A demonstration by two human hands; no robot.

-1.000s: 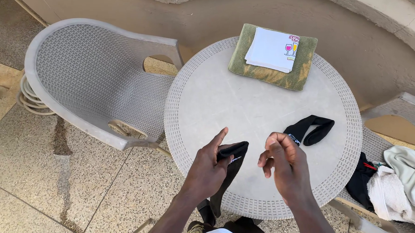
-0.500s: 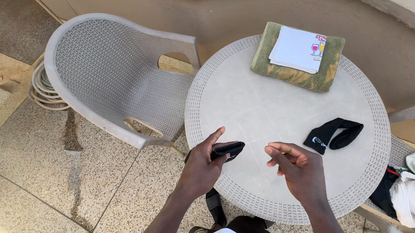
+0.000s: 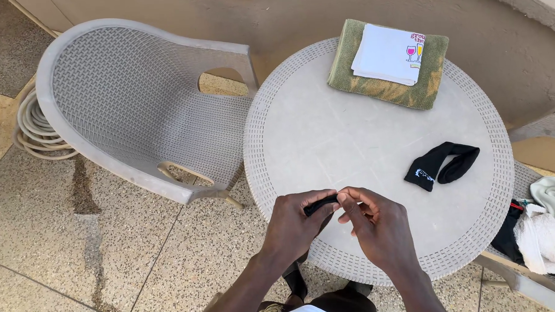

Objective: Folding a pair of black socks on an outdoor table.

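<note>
A black sock (image 3: 319,205) sits pinched between both hands above the near edge of the round table (image 3: 326,136). Only a short dark strip of it shows between the fingers; the rest hangs down behind the left wrist, where a black length appears below the table's rim. The cloth looks soft and matte, with no mark visible on the part that shows.

The left hand (image 3: 295,226) closes around the sock from the left, thumb on top and fingers curled under. The right hand (image 3: 375,223) meets it from the right, thumb and forefinger nipping the sock's end, the other fingers loosely bent.

Well apart on the tabletop, to the right, lies a second black sock (image 3: 441,164), folded over on itself in a loop, with a small white print near its cuff. At the far edge of the table rests a folded green towel (image 3: 389,87) with a folded white cloth (image 3: 386,54) on top of it.

A grey woven-look plastic chair (image 3: 134,112) stands left of the table, and a coiled hose (image 3: 34,130) lies behind it. Pale and dark laundry (image 3: 548,232) is heaped on another seat at the right.
</note>
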